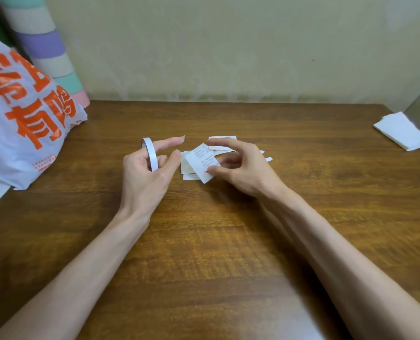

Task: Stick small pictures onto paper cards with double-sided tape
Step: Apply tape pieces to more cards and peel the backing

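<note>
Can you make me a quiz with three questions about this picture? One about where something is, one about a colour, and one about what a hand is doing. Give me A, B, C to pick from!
1. Where is the roll of tape?
A. Looped around fingers of the left hand
B. Lying flat on the table
C. Inside the plastic bag

2. What colour is the big writing on the plastic bag?
A. Blue
B. Orange
C. Black

3. What is the right hand doing?
A. Resting flat and empty
B. Making a fist
C. Pinching a small printed card

Answers:
1. A, the roll of tape rings fingers of the left hand, above the table.
2. B, the plastic bag bears orange characters.
3. C, the right hand grips the small printed card between thumb and fingers.
</note>
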A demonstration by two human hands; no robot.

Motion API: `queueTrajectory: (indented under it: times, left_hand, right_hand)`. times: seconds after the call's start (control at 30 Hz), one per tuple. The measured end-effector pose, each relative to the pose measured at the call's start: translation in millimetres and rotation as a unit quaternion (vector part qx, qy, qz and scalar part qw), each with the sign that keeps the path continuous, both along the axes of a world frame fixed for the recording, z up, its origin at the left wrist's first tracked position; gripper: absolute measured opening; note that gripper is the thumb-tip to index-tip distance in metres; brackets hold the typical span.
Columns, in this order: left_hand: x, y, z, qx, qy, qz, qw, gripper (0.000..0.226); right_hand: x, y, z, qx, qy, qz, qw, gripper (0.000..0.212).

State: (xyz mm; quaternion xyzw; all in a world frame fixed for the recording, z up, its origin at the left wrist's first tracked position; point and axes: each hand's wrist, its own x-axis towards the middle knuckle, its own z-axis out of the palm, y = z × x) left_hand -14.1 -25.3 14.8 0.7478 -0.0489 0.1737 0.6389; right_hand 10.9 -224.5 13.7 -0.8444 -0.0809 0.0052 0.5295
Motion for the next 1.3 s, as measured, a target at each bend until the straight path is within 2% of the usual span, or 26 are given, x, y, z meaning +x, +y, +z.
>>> queueTrajectory:
  times: [0.1,0.2,0.33,0.4,0.5,0.73,0.83,0.9,1.0,1.07,1.17,1.3]
  left_hand:
    - [-1,1,1,-0.004,-0.001,-0.012,1.000,0.021]
    - [-4,-1,3,-0.006,-0.001,-0.039,0.999,0.019]
    - [-7,-3,5,-0.003,0.003,-0.068,0.998,0.018]
    - [-9,-4,5,0.003,0.005,-0.078,0.997,0.019]
    - [-8,-3,5,0.011,0.010,-0.089,0.996,0.021]
    - [-8,-1,4,0.006,0.031,-0.104,0.994,0.020]
    - [-9,-2,5,0.006,0.044,-0.120,0.992,0.020]
    - [-10,-3,6,0.000,0.050,-0.129,0.990,0.020]
    - [-12,-3,7,-0.010,0.063,-0.143,0.988,0.020]
    - [-11,-3,6,-0.015,0.071,-0.149,0.986,0.020]
    - [-10,-2,6,-0.020,0.081,-0.150,0.985,0.020]
    - [-8,-1,5,-0.023,0.089,-0.148,0.985,0.017]
  right_hand:
    - [-1,-16,5,-0.049,0.011,0.017,0.999,0.015]
    - [-7,-28,10,-0.121,0.001,0.068,0.990,0.018]
    - [-14,-32,5,-0.229,-0.044,0.095,0.968,0.008]
    - [-17,-30,3,-0.226,-0.060,0.083,0.969,0.003]
    - [-20,-25,-2,-0.214,-0.081,0.073,0.971,0.017]
    - [-18,-20,-8,-0.216,-0.115,0.040,0.969,0.015]
    - [-19,-18,-9,-0.221,-0.147,0.026,0.964,0.024]
    - [-20,-17,-9,-0.186,-0.165,0.005,0.969,0.029]
    - [-23,-11,-5,-0.020,-0.110,0.006,0.994,0.028]
    - [-26,-8,0,0.071,-0.070,0.029,0.995,0.031]
    - [-30,-6,3,0.123,-0.046,0.048,0.990,0.029]
    - [-31,-5,2,0.144,-0.043,0.049,0.987,0.022]
